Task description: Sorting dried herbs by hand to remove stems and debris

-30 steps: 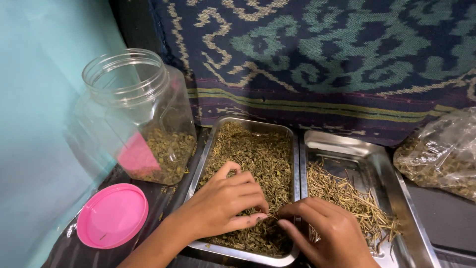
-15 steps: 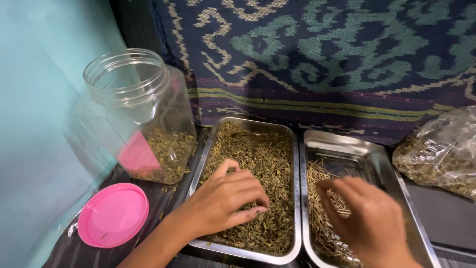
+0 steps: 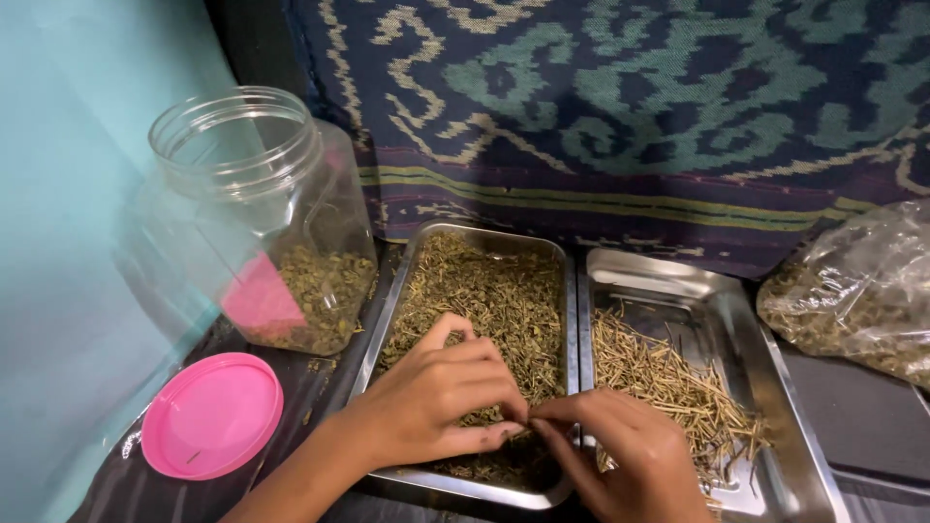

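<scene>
Both hands' grip (image 3: 528,421) pinches dried herbs (image 3: 494,300) in steel tray (image 3: 387,300)

Under my hands, olive-green dried herb (image 3: 489,300) fills one silver steel tray (image 3: 387,310) — paler straw-yellow stems (image 3: 668,378) lie in the second silver tray (image 3: 736,320). I see a bright pink lid (image 3: 211,415), a clear jar (image 3: 254,218) tinted pink low inside, and a navy cloth (image 3: 620,107) woven with teal-and-cream scrolls above green and yellow stripes — beside a turquoise wall (image 3: 77,242).
</scene>
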